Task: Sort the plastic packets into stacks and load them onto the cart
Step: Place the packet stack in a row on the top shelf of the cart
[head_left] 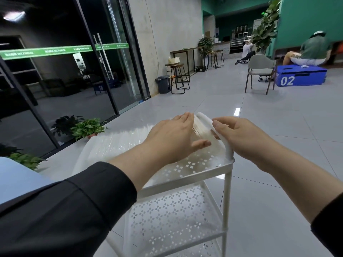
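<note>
A white metal cart [227,184] with perforated shelves stands in front of me. Clear plastic packets [118,141] lie in a long stack across its top shelf, running left from the handle. My left hand [172,138] lies flat with straight fingers against the right end of the stack [202,129]. My right hand [243,136] has its fingers curled on the cart's white handle [206,117], fingertips touching the end of the packets. The lower shelves show nothing on them.
A pale table corner [16,175] sits at my left, with potted green plants [87,127] on the floor by the glass doors. A grey chair [259,71], a blue box marked 02 [300,76], stools and seated people are far off across the tiled floor.
</note>
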### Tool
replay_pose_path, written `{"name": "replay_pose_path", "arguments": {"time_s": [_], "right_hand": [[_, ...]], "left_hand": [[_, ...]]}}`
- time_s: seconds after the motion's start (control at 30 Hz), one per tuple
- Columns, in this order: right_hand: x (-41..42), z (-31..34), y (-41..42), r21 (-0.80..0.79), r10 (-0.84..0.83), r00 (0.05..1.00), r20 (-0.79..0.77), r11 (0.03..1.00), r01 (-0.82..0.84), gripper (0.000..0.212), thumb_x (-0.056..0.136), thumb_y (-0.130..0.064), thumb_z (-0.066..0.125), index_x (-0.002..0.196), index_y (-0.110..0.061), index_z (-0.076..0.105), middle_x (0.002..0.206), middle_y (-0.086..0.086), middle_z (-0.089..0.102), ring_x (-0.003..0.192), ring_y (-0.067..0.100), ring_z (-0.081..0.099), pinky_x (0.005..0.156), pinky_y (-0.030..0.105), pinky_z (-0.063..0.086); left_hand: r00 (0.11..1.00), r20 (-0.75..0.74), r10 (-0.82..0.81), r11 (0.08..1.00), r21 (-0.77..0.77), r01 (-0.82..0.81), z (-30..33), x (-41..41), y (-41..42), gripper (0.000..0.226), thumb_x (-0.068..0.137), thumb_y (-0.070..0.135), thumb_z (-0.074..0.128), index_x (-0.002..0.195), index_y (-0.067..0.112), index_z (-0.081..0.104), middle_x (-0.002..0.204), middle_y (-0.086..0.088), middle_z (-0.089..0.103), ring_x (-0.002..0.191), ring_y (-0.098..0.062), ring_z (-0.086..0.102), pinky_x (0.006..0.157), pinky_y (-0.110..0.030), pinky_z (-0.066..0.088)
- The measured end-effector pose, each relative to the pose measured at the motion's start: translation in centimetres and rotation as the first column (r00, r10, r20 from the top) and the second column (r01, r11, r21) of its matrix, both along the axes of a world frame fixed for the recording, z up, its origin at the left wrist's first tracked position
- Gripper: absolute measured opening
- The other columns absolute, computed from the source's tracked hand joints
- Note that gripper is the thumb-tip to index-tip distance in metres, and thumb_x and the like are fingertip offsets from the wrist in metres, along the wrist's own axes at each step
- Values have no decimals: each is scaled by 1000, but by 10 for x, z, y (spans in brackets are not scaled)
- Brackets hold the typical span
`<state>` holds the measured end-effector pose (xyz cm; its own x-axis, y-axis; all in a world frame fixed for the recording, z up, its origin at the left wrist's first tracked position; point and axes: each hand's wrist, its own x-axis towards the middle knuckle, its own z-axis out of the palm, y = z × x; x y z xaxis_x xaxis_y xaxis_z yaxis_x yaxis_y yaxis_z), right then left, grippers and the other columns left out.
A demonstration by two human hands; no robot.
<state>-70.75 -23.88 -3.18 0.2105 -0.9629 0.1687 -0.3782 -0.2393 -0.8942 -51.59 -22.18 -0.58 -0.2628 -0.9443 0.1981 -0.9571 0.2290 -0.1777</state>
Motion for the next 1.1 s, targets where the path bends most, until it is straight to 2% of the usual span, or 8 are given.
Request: {"name": "replay_pose_path", "arguments": {"time_s": [0.2,0.27,0.37,0.53,0.7,0.87,1.0,1.1], "right_hand": [[1,3,5,-16,-12,1000,-10,1000,12,26,104,-40,49,113,-31,72,99,-16,73,91,0,65,71,22,46],[3,5,7,-54,-48,999,-25,997,46,27,104,-39,49,120,-30,69,108,-14,70,97,5,64,76,25,47],[4,13,12,-165,-113,992,-48,981,103,32,104,-37,49,131,-24,62,115,-12,63,107,10,59,86,28,42],[24,41,32,-422,-140,990,-26,899,116,32,104,-35,49,129,-22,63,113,-12,62,107,5,55,90,24,39],[87,63,66,-500,42,995,-88,862,-80,30,104,-36,48,127,-23,63,111,-15,61,107,1,56,94,23,44],[178,66,120,-490,238,953,-190,818,-302,32,104,-37,49,130,-23,62,124,-11,65,114,4,56,101,28,46],[262,56,185,-440,371,873,-316,758,-481,35,104,-39,47,134,-24,59,130,-8,62,118,9,55,91,23,40],[324,47,234,-382,483,768,-422,674,-633,41,105,-42,45,141,-25,53,141,-9,55,130,10,48,100,26,39]], "left_hand": [[999,-28,25,998,-64,-27,-5,-4,5,89,95,76,25,161,17,19,168,-1,23,153,-16,25,117,-41,33],[999,-43,6,997,-72,-9,-4,-5,10,88,96,76,25,161,18,20,168,0,24,153,-16,25,117,-41,33],[996,-94,-9,994,-106,-1,4,2,30,77,101,69,22,160,21,24,166,3,27,152,-13,26,116,-38,32],[972,-208,109,966,-210,-153,18,53,79,58,104,58,32,152,27,42,148,5,56,130,-22,56,98,-40,50],[909,-288,302,899,-230,-372,29,123,132,54,103,56,37,148,29,49,138,1,64,121,-24,62,85,-39,55],[866,-301,398,847,-241,-473,39,183,204,50,104,50,41,146,26,51,138,2,64,121,-24,61,82,-36,50],[821,-278,499,805,-202,-558,35,233,274,50,104,52,41,146,27,51,139,3,62,122,-24,59,83,-36,50],[739,-300,603,731,-163,-662,27,276,336,53,102,56,36,147,30,49,145,7,57,129,-21,55,94,-41,52]]}}
